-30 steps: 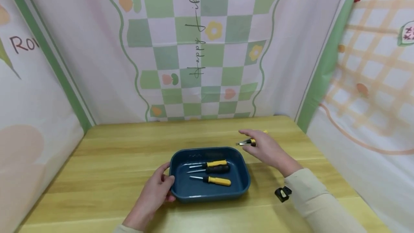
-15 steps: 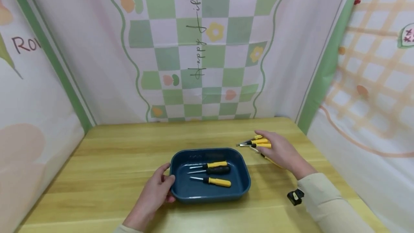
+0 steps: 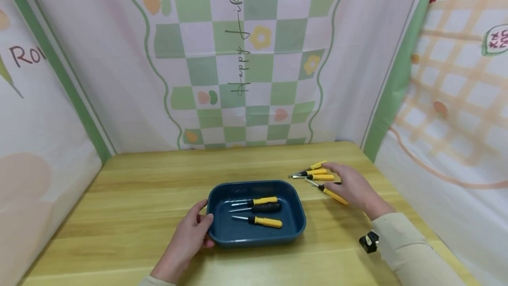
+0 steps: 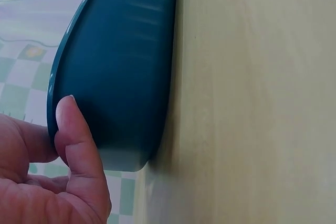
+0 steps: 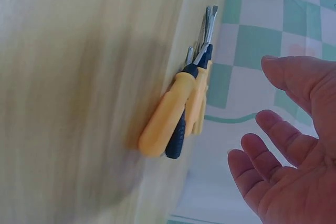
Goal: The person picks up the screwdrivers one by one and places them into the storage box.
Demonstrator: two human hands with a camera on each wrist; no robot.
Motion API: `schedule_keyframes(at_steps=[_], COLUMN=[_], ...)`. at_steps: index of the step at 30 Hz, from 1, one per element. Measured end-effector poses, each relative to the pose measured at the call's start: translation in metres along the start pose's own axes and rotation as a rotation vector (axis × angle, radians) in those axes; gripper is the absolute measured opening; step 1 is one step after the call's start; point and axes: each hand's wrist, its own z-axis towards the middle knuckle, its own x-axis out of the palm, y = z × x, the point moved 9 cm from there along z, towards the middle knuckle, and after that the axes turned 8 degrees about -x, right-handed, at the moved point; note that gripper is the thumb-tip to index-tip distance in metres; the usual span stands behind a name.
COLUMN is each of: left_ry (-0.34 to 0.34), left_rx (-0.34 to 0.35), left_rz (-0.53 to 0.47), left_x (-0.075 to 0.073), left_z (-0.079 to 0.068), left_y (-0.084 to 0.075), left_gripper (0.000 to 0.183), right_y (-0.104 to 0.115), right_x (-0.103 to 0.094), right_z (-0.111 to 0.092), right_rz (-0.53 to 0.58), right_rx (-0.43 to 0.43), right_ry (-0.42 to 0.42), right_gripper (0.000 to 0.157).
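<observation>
My left hand (image 3: 189, 235) grips the left end of a dark blue rectangular tray (image 3: 254, 242), its thumb and fingers on either side of the rim in the left wrist view. In the tray lie a black-handled screwdriver (image 3: 269, 207) and two yellow-handled ones. My right hand (image 3: 354, 190) hovers with spread, slightly bent fingers and holds nothing. Just left of it, on the table, lies a yellow-and-black screwdriver (image 3: 335, 196). Several more yellow-handled screwdrivers (image 3: 322, 177) lie in a loose group behind it. A black handle (image 5: 176, 137) shows among them in the right wrist view.
The wooden table (image 3: 151, 189) ends at a patterned cloth backdrop (image 3: 258, 69), with cloth walls at both sides. A small black device (image 3: 369, 242) hangs at the right sleeve's cuff.
My right hand has drawn back to the right and towards me, away from the group, uncovering the screwdriver handles. The left hand and the tray have stayed in place.
</observation>
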Motion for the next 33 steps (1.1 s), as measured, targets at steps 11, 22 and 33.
schedule_keyframes(at_steps=[11,22,33], left_ry=[0.011,0.028,0.04], left_rx=[-0.003,-0.056,-0.066], left_rz=[0.018,0.039,0.018], left_x=[0.002,0.002,0.002], left_z=[0.0,-0.003,0.001], left_y=[-0.004,0.0,0.001], left_gripper=[0.056,0.058,0.058], right_y=[-0.017,-0.023,-0.028], right_x=[0.008,0.02,0.024], right_z=[-0.004,-0.015,-0.016], right_rz=[0.06,0.089,0.076], right_rx=[0.031,0.055,0.057], right_ry=[0.02,0.06,0.104], right_gripper=[0.06,0.057,0.05])
